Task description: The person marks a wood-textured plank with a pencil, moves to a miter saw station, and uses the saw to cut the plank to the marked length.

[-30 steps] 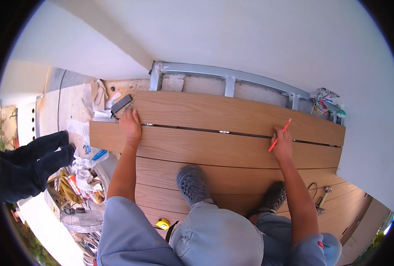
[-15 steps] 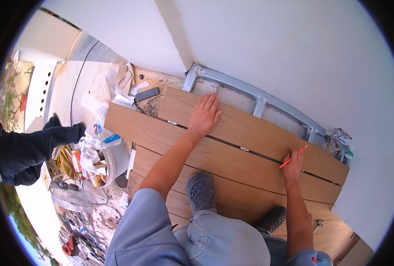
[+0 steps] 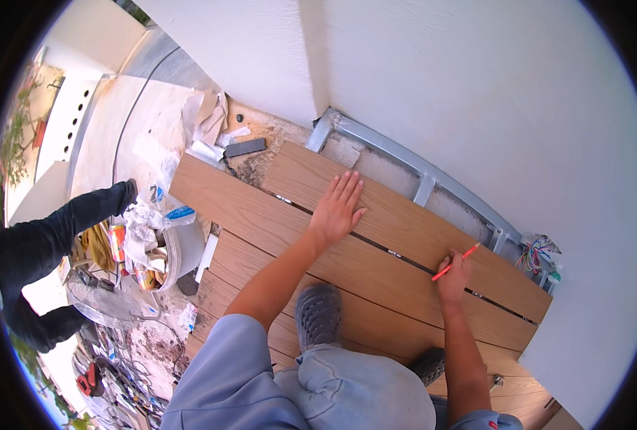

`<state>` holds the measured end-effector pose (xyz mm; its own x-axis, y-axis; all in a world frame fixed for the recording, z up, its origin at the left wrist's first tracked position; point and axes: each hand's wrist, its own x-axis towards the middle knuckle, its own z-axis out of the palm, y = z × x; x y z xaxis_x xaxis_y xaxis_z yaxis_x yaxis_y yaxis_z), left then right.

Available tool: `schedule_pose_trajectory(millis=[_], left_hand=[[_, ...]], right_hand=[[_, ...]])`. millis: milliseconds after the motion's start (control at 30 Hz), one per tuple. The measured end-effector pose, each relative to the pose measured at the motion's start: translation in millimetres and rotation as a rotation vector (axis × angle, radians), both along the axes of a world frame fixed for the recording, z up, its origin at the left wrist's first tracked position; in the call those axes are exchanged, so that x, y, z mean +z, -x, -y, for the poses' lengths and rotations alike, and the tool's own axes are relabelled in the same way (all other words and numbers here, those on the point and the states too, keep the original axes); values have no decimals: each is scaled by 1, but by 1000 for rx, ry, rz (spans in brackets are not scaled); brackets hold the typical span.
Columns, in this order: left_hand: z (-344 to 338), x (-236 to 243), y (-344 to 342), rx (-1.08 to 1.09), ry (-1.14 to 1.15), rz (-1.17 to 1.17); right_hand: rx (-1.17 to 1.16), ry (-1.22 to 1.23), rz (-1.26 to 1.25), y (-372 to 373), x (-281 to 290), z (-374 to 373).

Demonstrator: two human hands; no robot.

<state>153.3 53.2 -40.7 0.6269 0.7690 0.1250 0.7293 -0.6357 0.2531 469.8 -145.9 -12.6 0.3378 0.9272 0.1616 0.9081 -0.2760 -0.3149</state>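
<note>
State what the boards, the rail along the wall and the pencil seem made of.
Boards: wood or wood-look composite; matte brown, streaked with grain.
Rail: metal, perhaps galvanised steel; grey, dull sheen, straight-edged.
Pencil: probably painted wood, possibly plastic; slim, bright red-orange body.

The left hand (image 3: 336, 213) lies palm down on the plank (image 3: 404, 228) along the wall-side edge of the wooden deck (image 3: 383, 304), while the right hand (image 3: 453, 279) grips a red pencil (image 3: 469, 251) nearer the deck's right end, coloured wires (image 3: 534, 256) near its far right corner.
</note>
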Motion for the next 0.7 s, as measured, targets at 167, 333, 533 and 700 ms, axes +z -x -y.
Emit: schedule_pose_trajectory(millis=[167,333,533,700], left_hand=[[32,7,4,22,57,-1],[31,12,11,37,96,28],[29,15,16,42,119,80],[29,17,8,48,122,110]], right_hand=[[131,18,-192,56,10,-38],[471,126,-443,153,68,-111],[791,211,-416,150,110,-148],[625,440,-267,78,116,-130]])
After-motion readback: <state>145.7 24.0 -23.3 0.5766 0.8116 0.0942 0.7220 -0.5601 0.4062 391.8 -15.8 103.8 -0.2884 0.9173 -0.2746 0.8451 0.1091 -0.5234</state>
